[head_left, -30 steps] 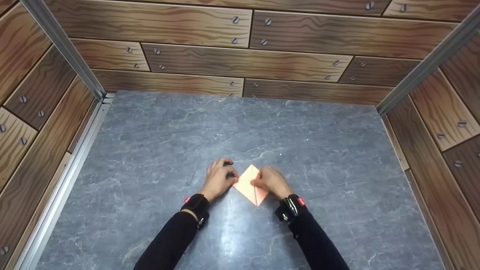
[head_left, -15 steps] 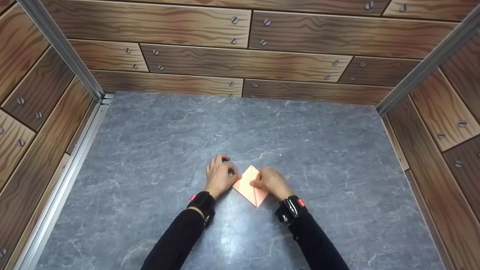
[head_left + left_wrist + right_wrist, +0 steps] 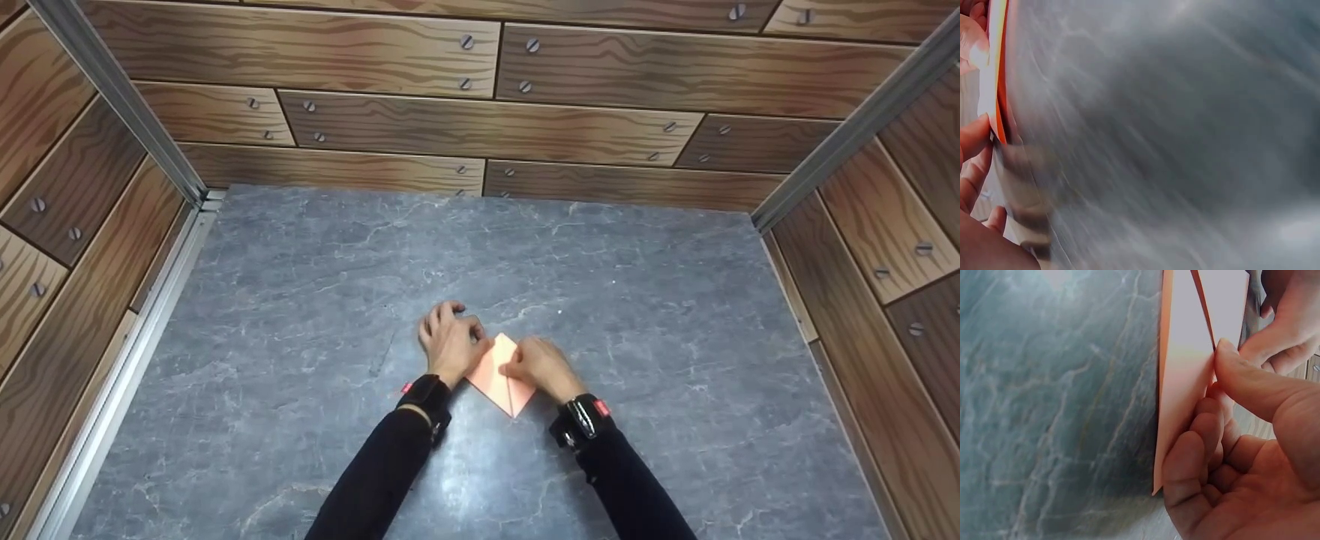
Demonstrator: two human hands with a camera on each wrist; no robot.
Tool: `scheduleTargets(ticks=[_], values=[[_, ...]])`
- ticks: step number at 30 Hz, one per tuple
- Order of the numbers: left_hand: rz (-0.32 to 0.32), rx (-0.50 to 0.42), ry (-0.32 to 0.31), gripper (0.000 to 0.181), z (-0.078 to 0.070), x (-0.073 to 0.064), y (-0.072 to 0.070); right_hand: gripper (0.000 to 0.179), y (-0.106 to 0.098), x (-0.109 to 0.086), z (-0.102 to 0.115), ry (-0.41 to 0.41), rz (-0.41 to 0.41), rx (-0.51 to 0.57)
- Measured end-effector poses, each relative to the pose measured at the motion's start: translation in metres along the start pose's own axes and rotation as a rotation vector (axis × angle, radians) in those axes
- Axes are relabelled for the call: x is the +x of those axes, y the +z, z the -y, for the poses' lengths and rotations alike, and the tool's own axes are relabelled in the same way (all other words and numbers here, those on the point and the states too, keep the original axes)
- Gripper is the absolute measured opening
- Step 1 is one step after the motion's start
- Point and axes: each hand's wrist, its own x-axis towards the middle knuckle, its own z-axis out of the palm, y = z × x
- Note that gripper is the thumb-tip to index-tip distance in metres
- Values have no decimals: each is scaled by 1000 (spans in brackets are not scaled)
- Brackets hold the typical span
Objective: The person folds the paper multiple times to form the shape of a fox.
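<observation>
A piece of folded paper (image 3: 491,375), pale orange and diamond-shaped, lies on the grey marbled surface with a crease line running to its near corner. My left hand (image 3: 448,341) is at its upper left edge, the thumb on the paper and the index finger bent beside it; the other fingers spread away to the left. On the other side my right hand (image 3: 546,367) pinches the paper near the middle line. In the right wrist view the right thumb (image 3: 1235,363) presses at the seam between two flaps, with the other fingers curled under. A brighter orange layer shows along the paper's edge (image 3: 1000,101).
The marbled work surface (image 3: 300,300) surrounds both hands. Wood-patterned panels (image 3: 405,120) wall it at the back and both sides, with metal rails (image 3: 124,94) at the corners. Black straps with devices (image 3: 581,420) sit on both wrists.
My left hand has slid up and to the right along the paper's left edge, covering more of it. The right hand keeps its hold at nearly the same spot.
</observation>
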Motion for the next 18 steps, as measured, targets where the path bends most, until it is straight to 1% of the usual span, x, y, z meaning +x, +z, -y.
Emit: scheduleTargets(ticks=[6,10,15,18], values=[[-17,-2,-53,25,-7,5,9,28,1,0,-1,-15,-9,2],[-20,2,-79,25,-11,6,10,26,2,-1,-1,1,-7,23],[-19,-19,-81,24,-13,7,10,26,0,0,-1,40,6,39],[-9,-28,-71,24,-11,7,9,26,0,0,-2,31,7,39]])
